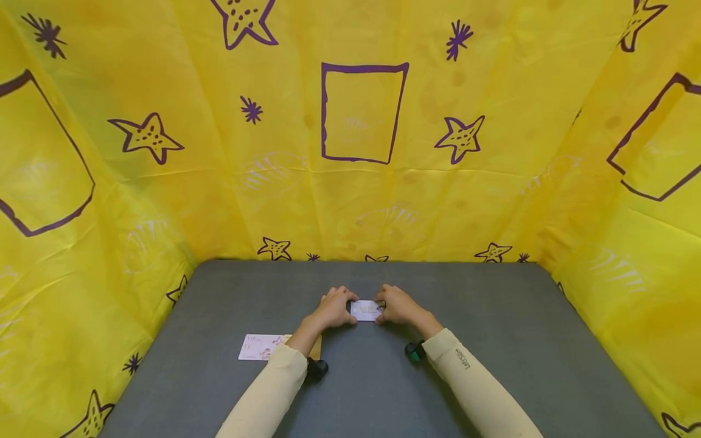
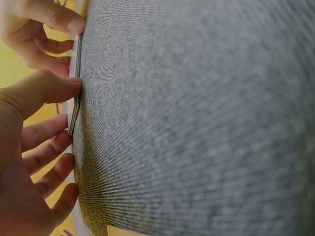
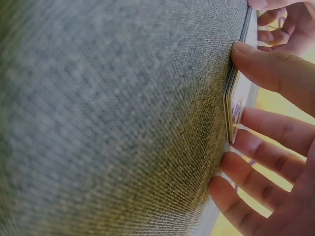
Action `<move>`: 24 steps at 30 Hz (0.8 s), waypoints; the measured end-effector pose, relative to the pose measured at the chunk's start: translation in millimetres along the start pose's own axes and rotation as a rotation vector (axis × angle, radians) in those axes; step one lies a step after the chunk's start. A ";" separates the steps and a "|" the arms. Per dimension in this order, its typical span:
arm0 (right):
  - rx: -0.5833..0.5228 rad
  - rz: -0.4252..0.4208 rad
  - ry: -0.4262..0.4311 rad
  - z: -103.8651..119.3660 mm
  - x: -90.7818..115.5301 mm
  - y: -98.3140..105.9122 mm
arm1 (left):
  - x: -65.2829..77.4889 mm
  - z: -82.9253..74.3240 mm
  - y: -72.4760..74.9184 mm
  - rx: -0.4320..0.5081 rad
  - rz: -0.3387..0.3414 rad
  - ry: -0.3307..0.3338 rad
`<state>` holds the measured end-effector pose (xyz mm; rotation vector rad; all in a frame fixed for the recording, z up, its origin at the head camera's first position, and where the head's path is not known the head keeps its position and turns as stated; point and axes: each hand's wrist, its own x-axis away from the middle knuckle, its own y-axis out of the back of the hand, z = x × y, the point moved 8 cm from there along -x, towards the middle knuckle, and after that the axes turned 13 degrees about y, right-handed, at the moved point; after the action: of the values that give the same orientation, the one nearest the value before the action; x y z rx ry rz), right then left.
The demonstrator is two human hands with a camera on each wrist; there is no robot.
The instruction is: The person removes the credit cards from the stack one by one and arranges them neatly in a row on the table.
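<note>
A small stack of white cards (image 1: pixel 362 310) lies flat on the dark grey table, with faint print and a small dark figure at its right end. My left hand (image 1: pixel 333 308) holds its left end, thumb at the near edge and fingers at the far side. At the right end my right hand (image 1: pixel 401 306) grips it the same way. Seen edge-on in the right wrist view, the stack (image 3: pixel 229 105) shows several thin layers between thumb and fingers. The left wrist view shows the stack's edge (image 2: pixel 77 98) under the left thumb.
Left of the left forearm lie a pink printed card (image 1: pixel 257 347) and a yellow card (image 1: pixel 316 348), the latter partly hidden by the wrist. Yellow cloth (image 1: pixel 361 207) with purple drawings walls the table (image 1: pixel 493 340) at the back and both sides.
</note>
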<state>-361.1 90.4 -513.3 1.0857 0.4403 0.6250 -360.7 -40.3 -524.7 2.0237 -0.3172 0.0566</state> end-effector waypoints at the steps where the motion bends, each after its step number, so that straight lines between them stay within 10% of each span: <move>1: 0.001 -0.002 0.002 0.2 -0.2 0.3 | -0.1 -0.2 0.2 0.000 -0.003 -0.002; 24: -0.018 -0.011 -0.025 -2.1 -0.8 -0.1 | 0.7 0.5 -0.3 0.010 0.002 -0.003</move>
<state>-362.9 91.2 -514.2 1.0722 0.4180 0.6038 -360.0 -40.8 -525.1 2.0330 -0.3216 0.0571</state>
